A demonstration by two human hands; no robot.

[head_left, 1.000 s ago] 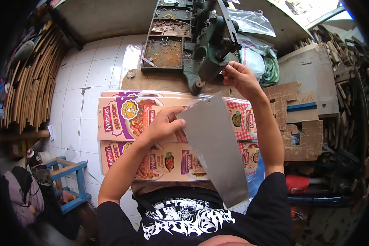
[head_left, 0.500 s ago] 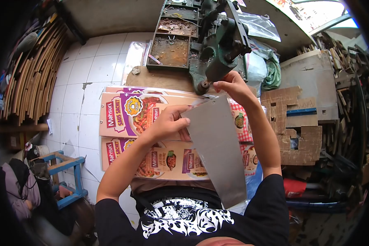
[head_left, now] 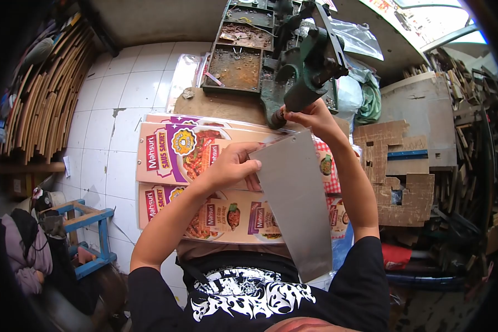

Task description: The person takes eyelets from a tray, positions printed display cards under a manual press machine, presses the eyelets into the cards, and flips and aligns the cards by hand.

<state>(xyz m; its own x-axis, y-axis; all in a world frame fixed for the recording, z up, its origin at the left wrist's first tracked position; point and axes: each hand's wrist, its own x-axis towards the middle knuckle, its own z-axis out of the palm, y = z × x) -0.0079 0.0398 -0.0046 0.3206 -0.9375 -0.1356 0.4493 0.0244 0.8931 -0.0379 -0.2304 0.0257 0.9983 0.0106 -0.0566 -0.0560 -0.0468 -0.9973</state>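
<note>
My left hand [head_left: 239,167] grips the upper left edge of a long grey sheet [head_left: 297,207], thumb on top. The sheet slants down toward my lap and has small holes near its upper corner. My right hand [head_left: 314,119] is closed in a pinch at the lower die of a dark green hand press [head_left: 301,86]; anything small between its fingertips is too hidden to make out. Printed food-advert boards [head_left: 163,152] lie stacked beneath my forearms and the sheet, with a hole showing at their left edge.
A rusty compartment tray [head_left: 233,69] with small metal bits adjoins the press. Plastic bags [head_left: 351,91] lie behind it. Cut brown boards [head_left: 395,166] are at right, a blue stool frame [head_left: 91,235] at left. A seated person's sleeve [head_left: 27,252] shows at lower left.
My right fingertips have moved slightly left, right up to the press's lower die. The left hand keeps its hold on the grey sheet, and the view has shifted slightly.
</note>
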